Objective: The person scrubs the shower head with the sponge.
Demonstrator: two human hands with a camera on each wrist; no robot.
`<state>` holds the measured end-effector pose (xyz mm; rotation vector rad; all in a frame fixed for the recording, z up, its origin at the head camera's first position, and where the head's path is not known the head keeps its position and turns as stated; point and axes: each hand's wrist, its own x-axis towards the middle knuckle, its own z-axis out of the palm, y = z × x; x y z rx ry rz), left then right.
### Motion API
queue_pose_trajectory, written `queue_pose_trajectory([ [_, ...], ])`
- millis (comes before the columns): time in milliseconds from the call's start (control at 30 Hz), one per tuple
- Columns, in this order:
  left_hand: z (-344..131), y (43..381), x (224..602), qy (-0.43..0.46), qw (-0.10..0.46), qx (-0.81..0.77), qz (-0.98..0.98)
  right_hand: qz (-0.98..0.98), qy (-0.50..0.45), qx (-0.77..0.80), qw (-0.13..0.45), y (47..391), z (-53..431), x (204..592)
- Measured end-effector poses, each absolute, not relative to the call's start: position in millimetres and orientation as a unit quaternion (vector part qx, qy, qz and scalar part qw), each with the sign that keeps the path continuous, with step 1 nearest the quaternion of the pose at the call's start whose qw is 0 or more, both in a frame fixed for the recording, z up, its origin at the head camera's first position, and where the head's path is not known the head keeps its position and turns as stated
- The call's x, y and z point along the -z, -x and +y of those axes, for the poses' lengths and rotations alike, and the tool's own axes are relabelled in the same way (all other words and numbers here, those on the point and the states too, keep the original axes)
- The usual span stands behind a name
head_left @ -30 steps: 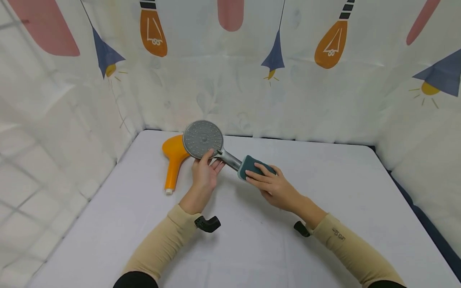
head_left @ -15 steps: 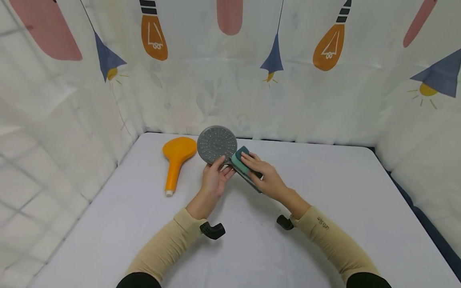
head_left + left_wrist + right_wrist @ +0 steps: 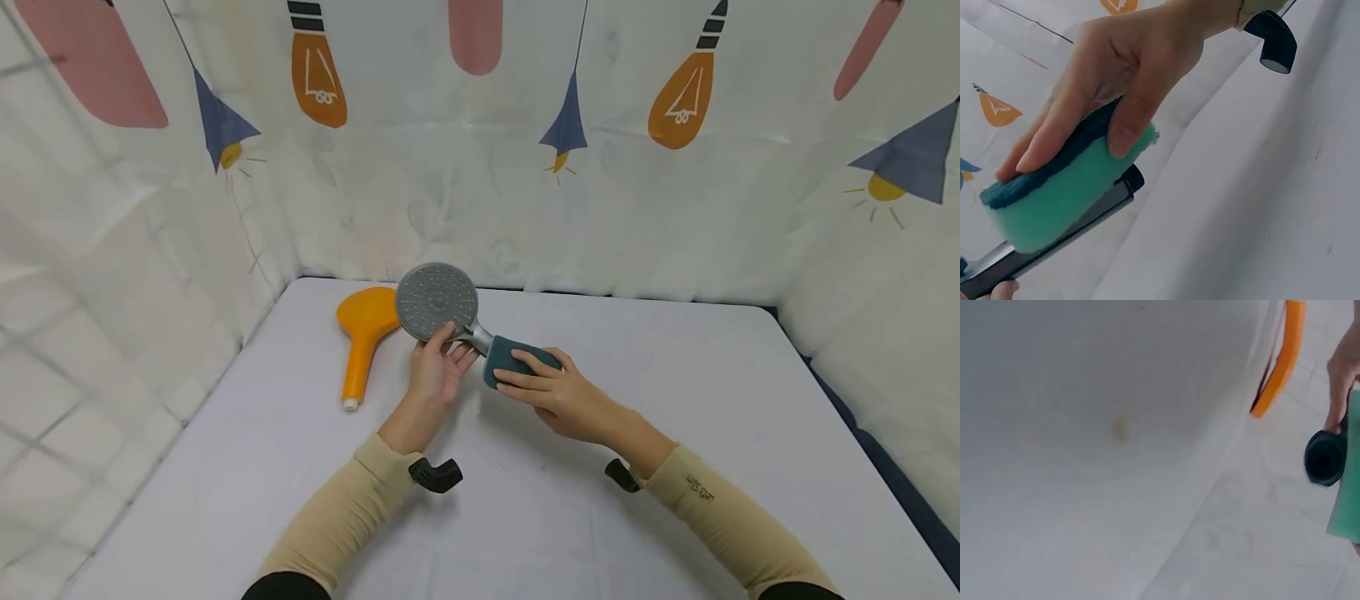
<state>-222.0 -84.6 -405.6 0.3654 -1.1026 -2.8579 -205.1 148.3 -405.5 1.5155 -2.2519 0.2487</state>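
A grey shower head (image 3: 437, 300) is held above the table in the head view, its handle slanting down to the right. My left hand (image 3: 435, 377) grips it at the neck, thumb on the front edge of the round face. My right hand (image 3: 564, 396) holds a green scouring sponge (image 3: 517, 360), which lies along the handle and hides much of it. In the left wrist view the light green side of the sponge (image 3: 1066, 200) touches the handle (image 3: 1104, 206), with fingers on the dark scouring side. The right wrist view catches the handle's dark round end (image 3: 1324, 459) beside the sponge.
An orange shower-head-shaped object (image 3: 363, 337) with a white tip lies on the white table (image 3: 675, 400), just left of the grey shower head. White printed curtains (image 3: 480, 183) surround the table at the back and sides.
The sponge slid up the handle toward the neck, then back down toward the handle's end. The shower head and left hand shifted right, then slightly left again.
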Motion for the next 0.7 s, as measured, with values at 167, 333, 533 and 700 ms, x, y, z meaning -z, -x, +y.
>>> queue_pose_trajectory([
  [167,-88,222,403,-0.12,0.035,0.93,-0.346,-0.817,-0.513,-0.168,0.203,210,158,414],
  [333,-84,220,406,-0.117,0.029,0.926,-0.358,-0.821,-0.449,-0.306,0.176,219,145,415],
  [533,-74,217,411,-0.106,0.003,0.921,-0.374,-0.825,-0.423,-0.321,0.191,225,122,405],
  [700,-74,220,413,-0.099,0.013,0.923,-0.372,-0.848,-0.416,-0.269,0.189,221,113,401],
])
